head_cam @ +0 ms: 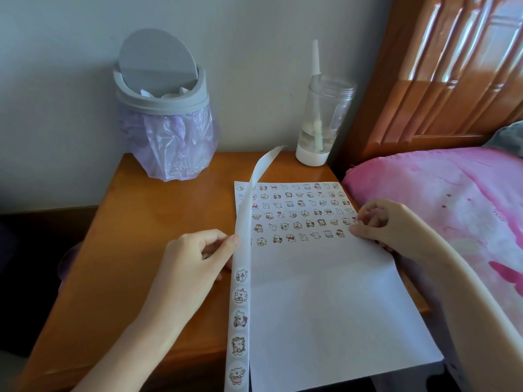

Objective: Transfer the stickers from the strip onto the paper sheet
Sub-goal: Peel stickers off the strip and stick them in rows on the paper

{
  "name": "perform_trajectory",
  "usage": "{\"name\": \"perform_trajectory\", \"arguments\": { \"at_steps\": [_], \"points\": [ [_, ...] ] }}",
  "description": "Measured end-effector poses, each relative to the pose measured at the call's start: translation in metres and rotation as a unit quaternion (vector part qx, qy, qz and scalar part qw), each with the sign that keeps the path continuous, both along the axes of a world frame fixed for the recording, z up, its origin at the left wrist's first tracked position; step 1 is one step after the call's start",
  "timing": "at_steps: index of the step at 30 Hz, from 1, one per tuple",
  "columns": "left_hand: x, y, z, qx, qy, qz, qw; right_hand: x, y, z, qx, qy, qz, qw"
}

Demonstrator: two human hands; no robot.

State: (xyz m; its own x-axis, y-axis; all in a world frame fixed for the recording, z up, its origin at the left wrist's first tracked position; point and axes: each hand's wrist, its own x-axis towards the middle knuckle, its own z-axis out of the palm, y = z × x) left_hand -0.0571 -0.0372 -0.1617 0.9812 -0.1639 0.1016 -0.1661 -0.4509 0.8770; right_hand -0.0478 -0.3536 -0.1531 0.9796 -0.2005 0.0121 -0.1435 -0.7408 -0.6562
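A white paper sheet lies on the wooden bedside table. Its far half carries several rows of small cartoon stickers; the near half is bare. A long white sticker strip runs along the sheet's left edge, its far end curling up, with several round stickers on its near part. My left hand pinches the strip's left edge about midway. My right hand is at the sheet's right edge, fingertips pinching a small sticker against the end of a sticker row.
A grey swing-lid bin with a purple bag stands at the table's back left. A clear bottle with a straw stands at the back right. A pink bed cover and wooden headboard border the right side.
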Motion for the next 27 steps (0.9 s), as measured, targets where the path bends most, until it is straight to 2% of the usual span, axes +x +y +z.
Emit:
{"name": "perform_trajectory", "arguments": {
  "at_steps": [5, 10, 15, 19, 22, 24, 27],
  "points": [
    [0.001, 0.0, 0.001, 0.006, 0.0, 0.0, 1.0, 0.0, -0.004, -0.002, -0.016, 0.012, 0.014, 1.0],
    [0.0, 0.0, 0.001, 0.004, 0.001, 0.004, 1.0, 0.0, -0.006, 0.0, 0.031, 0.047, 0.015, 0.998],
    [0.001, 0.0, -0.001, -0.003, 0.004, 0.009, 1.0, -0.002, -0.006, 0.001, 0.033, 0.062, 0.02, 0.997],
    [0.0, 0.001, -0.001, -0.04, 0.006, 0.018, 0.999, -0.005, 0.017, 0.012, -0.009, -0.062, 0.009, 0.998],
    [0.0, 0.001, 0.0, -0.07, -0.002, 0.026, 0.997, -0.012, 0.067, 0.027, 0.089, -0.114, 0.058, 0.988],
    [0.001, 0.001, 0.002, -0.1, -0.008, 0.04, 0.994, -0.019, 0.101, 0.03, 0.154, -0.086, 0.113, 0.978],
    [-0.001, 0.0, 0.005, -0.121, -0.023, 0.053, 0.991, -0.027, 0.138, 0.023, 0.199, -0.046, 0.158, 0.966]
  ]
}}
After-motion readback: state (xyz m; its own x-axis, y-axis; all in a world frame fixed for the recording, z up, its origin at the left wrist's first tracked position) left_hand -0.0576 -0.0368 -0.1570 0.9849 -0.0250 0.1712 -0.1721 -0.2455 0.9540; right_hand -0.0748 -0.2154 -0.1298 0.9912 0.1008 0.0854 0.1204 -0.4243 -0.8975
